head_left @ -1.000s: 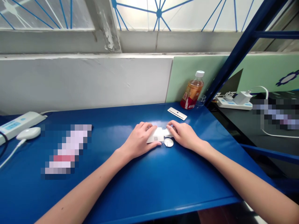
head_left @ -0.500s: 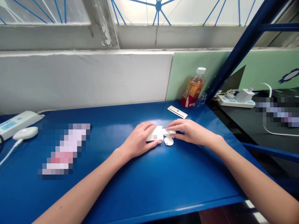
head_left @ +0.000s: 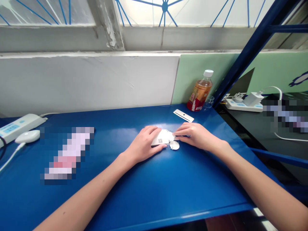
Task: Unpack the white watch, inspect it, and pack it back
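My left hand [head_left: 144, 143] lies over the left side of a flat white casing [head_left: 160, 140], with fingers along its top and the thumb along the near edge. A small dark square mark shows on the casing's face. At its right end, my right hand [head_left: 198, 135] has fingertips closed over a small light part, mostly hidden, so I cannot make out what it is. Just below those fingertips, a round silvery-white disc [head_left: 174, 145] rests on the blue table [head_left: 154, 186], close to the casing's right corner.
A white slotted plate [head_left: 183, 115] lies beyond my right hand, near a drink bottle [head_left: 201, 91] at the back. At left are a blurred-out phone-like slab [head_left: 69, 154], a white charger [head_left: 27, 136] and a power strip [head_left: 22, 125]. A blue frame post [head_left: 240, 61] rises at right.
The white strip that showed between my right fingers at the casing's right end is hardly visible now. My right fingertips are closer together. My left hand stays on the casing.
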`<state>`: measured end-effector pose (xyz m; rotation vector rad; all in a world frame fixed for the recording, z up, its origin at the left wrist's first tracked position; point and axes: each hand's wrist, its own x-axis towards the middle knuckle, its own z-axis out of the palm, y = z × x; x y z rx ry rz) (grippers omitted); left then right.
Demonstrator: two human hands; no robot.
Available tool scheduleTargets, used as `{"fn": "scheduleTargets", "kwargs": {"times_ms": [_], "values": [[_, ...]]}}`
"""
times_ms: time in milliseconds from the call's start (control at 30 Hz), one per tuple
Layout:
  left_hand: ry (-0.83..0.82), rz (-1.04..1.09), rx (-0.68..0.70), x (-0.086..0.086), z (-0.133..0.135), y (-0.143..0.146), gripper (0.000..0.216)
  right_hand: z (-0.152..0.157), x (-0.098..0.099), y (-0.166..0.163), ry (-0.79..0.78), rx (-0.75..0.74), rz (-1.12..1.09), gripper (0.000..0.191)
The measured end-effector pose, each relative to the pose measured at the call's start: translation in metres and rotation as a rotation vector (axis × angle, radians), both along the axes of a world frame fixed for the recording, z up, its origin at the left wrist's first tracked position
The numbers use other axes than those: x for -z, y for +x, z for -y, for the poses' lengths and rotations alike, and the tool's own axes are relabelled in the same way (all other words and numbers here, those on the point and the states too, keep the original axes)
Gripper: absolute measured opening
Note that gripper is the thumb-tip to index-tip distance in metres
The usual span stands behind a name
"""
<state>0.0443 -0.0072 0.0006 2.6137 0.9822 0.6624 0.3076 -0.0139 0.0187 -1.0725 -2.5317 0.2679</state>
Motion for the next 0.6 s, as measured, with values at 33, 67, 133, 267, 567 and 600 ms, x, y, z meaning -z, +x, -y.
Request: {"fn": "scheduleTargets", "kwargs": {"times_ms": [33,67,133,267,567,600], "values": [[-0.001,0.005,0.000,0.000,0.000,0.000,0.051,0.000,0.001,-0.002,0.004,-0.005,-0.005,0.021],[-0.002,0.010,-0.001,0.000,0.000,0.000,0.051,0.001,0.003,-0.005,0.013,-0.007,-0.014,0.022],[-0.004,0.016,-0.001,0.001,0.000,0.000,0.051,0.004,0.008,-0.012,0.037,-0.002,-0.036,0.024],[0.012,0.012,0.000,0.001,-0.001,0.001,0.047,0.009,0.013,-0.023,0.040,0.041,-0.097,0.025],[0.053,-0.006,0.003,0.002,-0.001,0.000,0.046,0.008,0.009,-0.022,-0.086,0.051,-0.199,0.025],[0.057,-0.009,0.003,0.003,-0.001,0.000,0.047,0.008,0.010,-0.023,-0.081,0.074,-0.203,0.023]]}}
